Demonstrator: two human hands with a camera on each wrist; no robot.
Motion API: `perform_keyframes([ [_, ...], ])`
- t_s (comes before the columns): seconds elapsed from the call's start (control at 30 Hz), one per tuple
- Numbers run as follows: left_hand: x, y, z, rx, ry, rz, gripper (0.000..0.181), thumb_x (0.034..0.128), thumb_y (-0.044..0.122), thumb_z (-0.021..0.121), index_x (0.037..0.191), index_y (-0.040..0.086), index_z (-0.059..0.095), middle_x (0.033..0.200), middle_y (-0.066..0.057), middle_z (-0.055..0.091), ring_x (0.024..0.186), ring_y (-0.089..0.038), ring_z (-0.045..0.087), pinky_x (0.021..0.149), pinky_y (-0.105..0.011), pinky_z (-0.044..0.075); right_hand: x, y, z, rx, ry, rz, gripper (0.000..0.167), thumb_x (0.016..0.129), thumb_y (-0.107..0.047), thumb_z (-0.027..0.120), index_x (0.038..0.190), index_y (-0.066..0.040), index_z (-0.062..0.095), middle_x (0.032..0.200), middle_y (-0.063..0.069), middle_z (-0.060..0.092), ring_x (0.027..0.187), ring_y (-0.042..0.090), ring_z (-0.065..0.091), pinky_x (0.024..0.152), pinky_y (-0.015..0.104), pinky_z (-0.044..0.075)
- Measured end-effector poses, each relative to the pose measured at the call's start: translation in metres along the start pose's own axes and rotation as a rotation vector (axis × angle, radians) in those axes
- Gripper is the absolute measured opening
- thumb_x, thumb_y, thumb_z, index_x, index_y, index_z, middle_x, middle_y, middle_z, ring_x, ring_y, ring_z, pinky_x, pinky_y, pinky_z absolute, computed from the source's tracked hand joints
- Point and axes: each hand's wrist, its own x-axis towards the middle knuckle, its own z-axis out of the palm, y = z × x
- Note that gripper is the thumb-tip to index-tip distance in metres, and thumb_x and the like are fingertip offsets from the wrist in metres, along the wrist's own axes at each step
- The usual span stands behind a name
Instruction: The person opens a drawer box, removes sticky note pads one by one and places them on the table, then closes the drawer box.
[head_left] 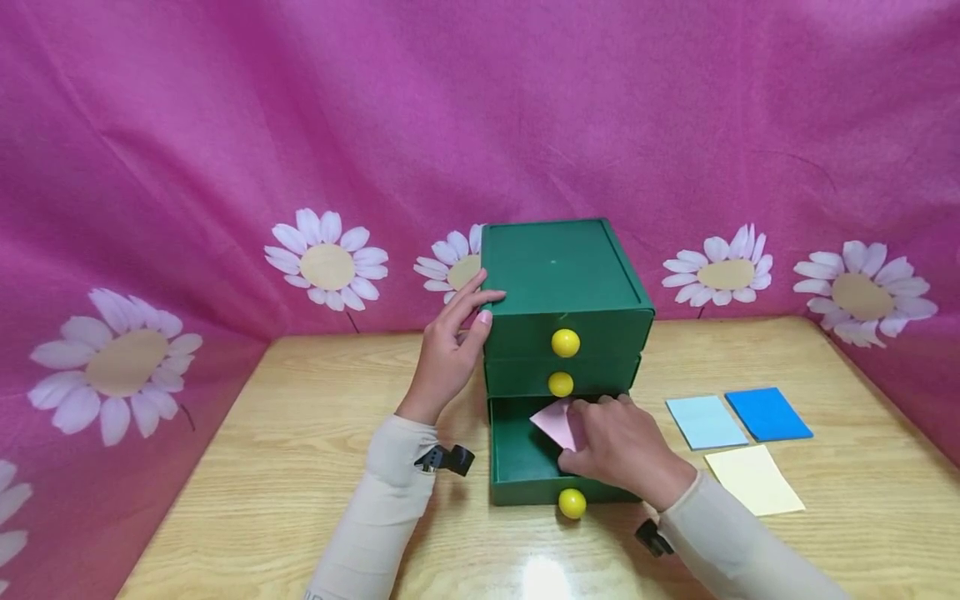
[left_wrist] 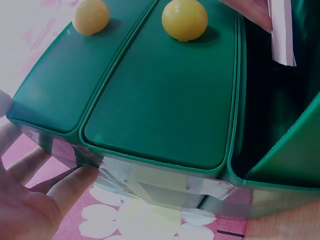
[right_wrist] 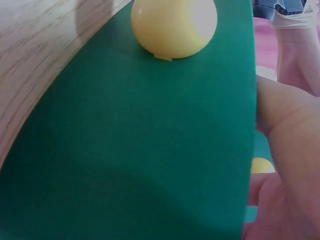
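A green three-drawer cabinet (head_left: 558, 271) with round yellow knobs stands on the table, its bottom drawer (head_left: 517, 493) pulled out. My left hand (head_left: 448, 354) rests its extended fingers against the cabinet's left side near the top; the left wrist view shows this hand (left_wrist: 45, 197) at the corner. Over the open drawer, my right hand (head_left: 626, 446) pinches a pink sticky-note pad (head_left: 553, 423), held tilted. The pad's edge (left_wrist: 283, 35) shows layered sheets in the left wrist view. In the right wrist view, the drawer front (right_wrist: 135, 135) covers part of the right hand (right_wrist: 295, 135) and hides the pad.
Right of the cabinet lie a light blue pad (head_left: 707, 422), a dark blue pad (head_left: 768, 413) and a pale yellow pad (head_left: 756, 481) on the wooden table (head_left: 300, 467). A pink cloth (head_left: 420, 117) with daisies hangs behind and along both sides.
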Motion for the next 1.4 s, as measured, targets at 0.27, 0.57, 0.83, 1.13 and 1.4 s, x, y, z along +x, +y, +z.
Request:
perform_keyframes([
  [0.27, 0.001, -0.002, 0.001, -0.001, 0.002, 0.004, 0.030, 0.0996, 0.008, 0.047, 0.126, 0.002, 0.060, 0.150, -0.014, 0.039, 0.139, -0.025, 0.036, 0.092, -0.043, 0.051, -0.004, -0.001, -0.004, -0.006, 0.012, -0.014, 0.028, 0.069, -0.037, 0.073, 0.073, -0.018, 0.053, 0.059, -0.006, 0.045, 0.064, 0.018, 0.044, 0.055, 0.032, 0.037],
  [0.57, 0.003, -0.038, 0.005, 0.016, 0.010, 0.014, 0.031, 0.1008, 0.017, 0.048, 0.128, 0.016, 0.061, 0.152, 0.002, 0.038, 0.139, -0.012, 0.033, 0.092, -0.040, 0.051, -0.008, -0.004, -0.009, 0.000, 0.008, -0.006, 0.026, 0.069, -0.036, 0.072, 0.070, -0.020, 0.051, 0.058, -0.007, 0.045, 0.063, 0.018, 0.043, 0.053, 0.031, 0.035],
  [0.83, 0.002, -0.042, 0.004, 0.017, 0.009, 0.028, 0.030, 0.1015, 0.025, 0.047, 0.128, 0.023, 0.062, 0.152, 0.006, 0.038, 0.138, -0.007, 0.033, 0.091, -0.036, 0.051, -0.011, -0.005, -0.011, -0.006, 0.011, 0.008, 0.025, 0.070, -0.034, 0.072, 0.075, -0.019, 0.053, 0.060, -0.005, 0.045, 0.063, 0.018, 0.043, 0.052, 0.031, 0.034],
  [1.13, 0.003, -0.043, 0.006, 0.013, 0.011, 0.030, 0.031, 0.1015, 0.025, 0.047, 0.128, 0.023, 0.061, 0.152, 0.006, 0.038, 0.139, -0.006, 0.033, 0.091, -0.038, 0.052, -0.015, -0.006, -0.015, -0.032, 0.037, 0.033, 0.025, 0.069, -0.034, 0.072, 0.079, -0.017, 0.056, 0.065, -0.002, 0.046, 0.065, 0.022, 0.043, 0.050, 0.031, 0.034],
  [1.4, 0.002, -0.019, 0.003, 0.008, 0.014, 0.023, 0.030, 0.1004, 0.012, 0.047, 0.127, 0.007, 0.061, 0.151, -0.008, 0.039, 0.139, -0.018, 0.035, 0.093, -0.042, 0.050, -0.018, -0.007, -0.018, -0.031, 0.073, 0.018, 0.034, 0.068, -0.035, 0.072, 0.092, -0.013, 0.063, 0.066, -0.001, 0.046, 0.064, 0.021, 0.042, 0.048, 0.030, 0.033],
])
